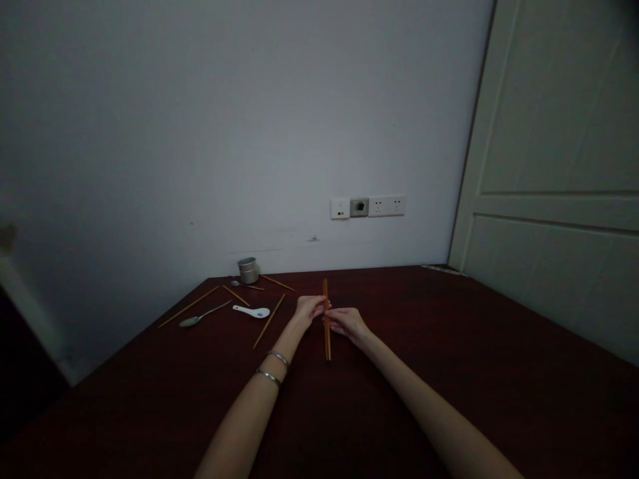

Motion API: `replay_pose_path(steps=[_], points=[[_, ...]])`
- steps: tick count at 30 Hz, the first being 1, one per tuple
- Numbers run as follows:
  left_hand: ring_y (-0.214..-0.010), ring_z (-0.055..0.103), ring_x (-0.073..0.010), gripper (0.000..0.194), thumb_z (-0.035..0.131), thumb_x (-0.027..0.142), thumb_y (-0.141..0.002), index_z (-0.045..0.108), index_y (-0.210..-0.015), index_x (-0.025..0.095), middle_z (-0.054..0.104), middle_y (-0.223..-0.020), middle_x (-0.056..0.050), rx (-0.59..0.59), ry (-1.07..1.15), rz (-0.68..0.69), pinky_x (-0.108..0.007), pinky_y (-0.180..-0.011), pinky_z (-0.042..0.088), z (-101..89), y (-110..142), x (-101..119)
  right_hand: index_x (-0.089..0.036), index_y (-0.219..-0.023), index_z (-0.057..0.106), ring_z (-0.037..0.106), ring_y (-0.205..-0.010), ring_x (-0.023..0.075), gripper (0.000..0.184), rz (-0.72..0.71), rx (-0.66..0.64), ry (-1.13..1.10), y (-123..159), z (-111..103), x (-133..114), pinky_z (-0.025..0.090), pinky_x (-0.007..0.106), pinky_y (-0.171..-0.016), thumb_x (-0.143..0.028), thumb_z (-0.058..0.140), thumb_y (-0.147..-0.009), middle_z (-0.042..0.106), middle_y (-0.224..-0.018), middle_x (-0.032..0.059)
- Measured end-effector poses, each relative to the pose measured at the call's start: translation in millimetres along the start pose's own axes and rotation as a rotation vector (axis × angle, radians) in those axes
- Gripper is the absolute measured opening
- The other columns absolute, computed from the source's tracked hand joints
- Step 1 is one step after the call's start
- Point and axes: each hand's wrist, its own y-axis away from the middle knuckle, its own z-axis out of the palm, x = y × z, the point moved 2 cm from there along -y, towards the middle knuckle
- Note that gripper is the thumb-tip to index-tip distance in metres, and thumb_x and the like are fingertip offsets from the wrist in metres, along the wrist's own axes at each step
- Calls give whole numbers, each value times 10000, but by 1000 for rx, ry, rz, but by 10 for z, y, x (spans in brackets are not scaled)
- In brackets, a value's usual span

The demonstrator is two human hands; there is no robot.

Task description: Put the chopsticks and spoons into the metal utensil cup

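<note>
Wooden chopsticks, matt metal cup

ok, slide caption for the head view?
Left hand and right hand hold chopsticks at a dark red table, with a metal cup, white spoon and loose chopsticks to the left.

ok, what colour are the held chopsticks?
The held chopsticks are orange-brown; best seen in head view.

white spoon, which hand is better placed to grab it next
Likely the left hand: it is nearer the white spoon, with the right hand farther off, across the held chopsticks. Both hands touch the chopsticks, so neither is free.
</note>
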Motion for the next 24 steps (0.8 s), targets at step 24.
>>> replay_pose_path(steps=[24], points=[[-525, 616, -159, 93, 649, 153, -657, 607, -629, 75, 643, -584, -95, -22, -201, 88, -266, -568, 500, 27, 38, 65, -93, -735, 616, 545, -443, 51, 69, 172, -86, -23, -57, -38, -32, 310, 94, -307, -148, 605, -695, 661, -664, 69]])
